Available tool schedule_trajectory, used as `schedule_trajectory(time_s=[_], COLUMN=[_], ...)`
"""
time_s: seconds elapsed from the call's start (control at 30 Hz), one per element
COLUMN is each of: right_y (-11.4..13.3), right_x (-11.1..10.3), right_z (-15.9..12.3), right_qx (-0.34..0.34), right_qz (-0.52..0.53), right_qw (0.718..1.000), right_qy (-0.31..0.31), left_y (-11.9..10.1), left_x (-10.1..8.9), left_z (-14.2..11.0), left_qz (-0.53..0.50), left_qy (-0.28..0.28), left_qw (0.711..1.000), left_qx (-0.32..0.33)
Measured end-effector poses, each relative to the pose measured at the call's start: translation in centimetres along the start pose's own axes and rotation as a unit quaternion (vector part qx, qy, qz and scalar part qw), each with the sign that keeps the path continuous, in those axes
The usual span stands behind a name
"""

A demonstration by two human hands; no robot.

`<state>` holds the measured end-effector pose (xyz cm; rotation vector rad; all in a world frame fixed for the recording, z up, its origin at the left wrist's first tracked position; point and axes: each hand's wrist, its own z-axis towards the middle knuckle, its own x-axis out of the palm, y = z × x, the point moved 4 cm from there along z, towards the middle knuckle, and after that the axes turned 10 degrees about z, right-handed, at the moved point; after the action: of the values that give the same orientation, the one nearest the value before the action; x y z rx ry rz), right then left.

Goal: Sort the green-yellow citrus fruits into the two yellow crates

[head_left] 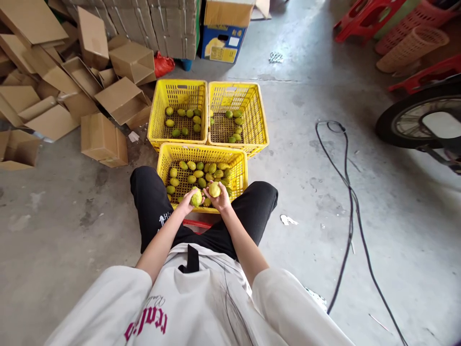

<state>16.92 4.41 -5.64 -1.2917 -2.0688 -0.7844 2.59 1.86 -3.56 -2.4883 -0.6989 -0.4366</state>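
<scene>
My left hand [187, 201] is closed around a yellow-green lemon [196, 197]. A paler yellow lemon [214, 189] rests in the grip of my right hand [222, 198], close beside the first. Both hands are over the near yellow crate [163, 161], which stands between my knees and holds many yellow and green lemons [198, 174]. Beyond it, two more yellow crates stand side by side. Several lemons lie in the far left crate [153, 122], and several greener ones are in the far right crate [264, 125].
Open cardboard boxes [122, 98] are heaped at the left, with a blue printed carton [225, 44] at the back. A black cable [349, 192] loops across the floor on the right, near a motorbike wheel [399, 120]. Red stools [363, 19] and pink baskets [412, 48] stand farther back.
</scene>
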Motion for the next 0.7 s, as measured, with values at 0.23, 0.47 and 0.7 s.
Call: schedule_trajectory(time_s=[0.23,0.47,0.7], right_y=[0.09,-0.19,0.25], right_x=[0.0,0.03,-0.22], right_z=[-0.27,-0.44,-0.37], right_qx=[0.004,0.026,0.029], right_qz=[0.002,-0.014,0.03], right_qw=[0.999,0.997,0.999], right_qy=[-0.043,-0.065,-0.028], left_y=[-0.34,-0.24,-0.26], left_x=[-0.2,-0.41,-1.04], left_z=[0.06,0.48,0.4], left_qz=[-0.07,-0.064,-0.035], left_qy=[0.006,0.016,-0.017], left_qw=[0.997,0.998,0.998], left_qx=[-0.016,0.007,0.047])
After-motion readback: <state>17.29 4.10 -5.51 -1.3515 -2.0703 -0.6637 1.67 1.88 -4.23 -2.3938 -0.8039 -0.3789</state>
